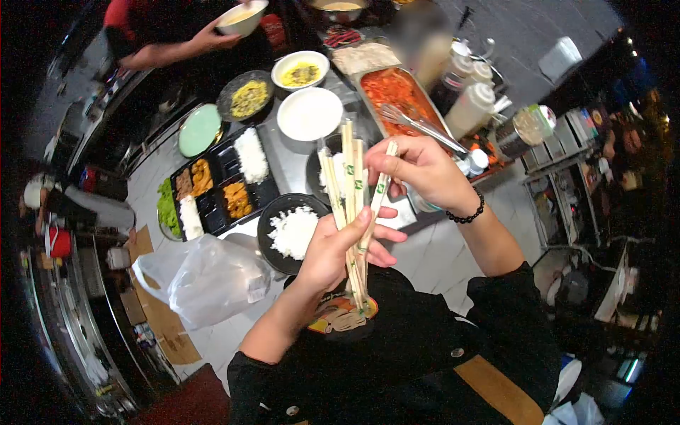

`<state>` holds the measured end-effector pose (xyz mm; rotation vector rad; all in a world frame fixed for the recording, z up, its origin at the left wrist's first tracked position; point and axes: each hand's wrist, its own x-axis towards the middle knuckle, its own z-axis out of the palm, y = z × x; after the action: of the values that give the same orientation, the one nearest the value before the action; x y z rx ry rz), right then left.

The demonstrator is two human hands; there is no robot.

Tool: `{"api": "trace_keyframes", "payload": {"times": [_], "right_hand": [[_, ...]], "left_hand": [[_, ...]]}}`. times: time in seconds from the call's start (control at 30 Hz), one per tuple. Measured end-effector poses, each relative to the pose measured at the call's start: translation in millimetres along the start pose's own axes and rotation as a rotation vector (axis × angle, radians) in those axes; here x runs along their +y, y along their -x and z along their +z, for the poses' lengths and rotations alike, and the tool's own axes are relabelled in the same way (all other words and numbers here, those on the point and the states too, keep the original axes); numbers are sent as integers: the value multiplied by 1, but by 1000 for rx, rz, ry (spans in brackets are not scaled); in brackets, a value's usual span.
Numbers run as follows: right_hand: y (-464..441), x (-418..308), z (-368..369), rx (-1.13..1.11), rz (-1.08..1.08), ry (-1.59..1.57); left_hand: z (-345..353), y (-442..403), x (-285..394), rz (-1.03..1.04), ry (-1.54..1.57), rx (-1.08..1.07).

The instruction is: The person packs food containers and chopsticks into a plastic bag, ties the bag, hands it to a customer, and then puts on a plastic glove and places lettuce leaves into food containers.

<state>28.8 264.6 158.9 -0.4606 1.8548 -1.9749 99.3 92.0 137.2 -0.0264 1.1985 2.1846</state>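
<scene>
My left hand (pixel 328 249) is closed around a bundle of wrapped chopsticks (pixel 350 191) with green marks on the wrappers. The bundle stands nearly upright in front of my chest, its tops fanned apart. With thumb and fingertips, my right hand (pixel 421 166) pinches the upper end of one wrapped pair (pixel 381 188) at the bundle's right side. That pair leans away from the others, and its lower part is still within my left hand. Just behind my left hand sits a black bowl of rice (pixel 292 232). Another dark bowl is partly hidden behind the chopsticks.
A black compartment tray (pixel 225 166) holds rice and several foods. A plastic bag (pixel 205 276) lies nearer on the left. Tongs (pixel 418 126) rest on a pan of red food (pixel 397 92); squeeze bottles (pixel 473 103) stand beyond. Across the counter, another person's hand holds a bowl (pixel 242 18).
</scene>
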Motion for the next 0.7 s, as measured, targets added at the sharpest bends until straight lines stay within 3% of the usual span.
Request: {"api": "trace_keyframes", "payload": {"times": [0.03,0.13,0.33,0.37,0.4,0.43,0.47,0.53,0.6,0.67,0.7], "right_hand": [[8,-2,-6,-1,16,-14],[30,7,-25,83,-41,-34],[79,-5,-75,551,-181,-12],[89,-8,-97,662,-388,168],[103,-29,-117,895,-438,280],[115,-46,-144,1095,-576,382],[123,-61,-175,1260,-688,587],[125,-69,-236,1465,-671,919],[107,-50,-303,1428,-618,1354],[87,-7,-351,1225,-572,1486],[83,21,-376,1176,-395,1530]], "left_hand": [[1,-8,-6,-44,-52,-106],[26,-22,-15,-115,-35,-121],[36,-58,-38,97,-33,60],[39,-61,-38,104,-63,156],[34,-65,-43,181,-123,251],[22,-66,-41,247,-167,233],[23,-66,-35,229,-58,314],[17,-62,-25,229,-10,286],[18,-58,-20,216,-96,306],[8,-55,-22,204,-58,258],[5,-51,-22,171,-36,242]]}}
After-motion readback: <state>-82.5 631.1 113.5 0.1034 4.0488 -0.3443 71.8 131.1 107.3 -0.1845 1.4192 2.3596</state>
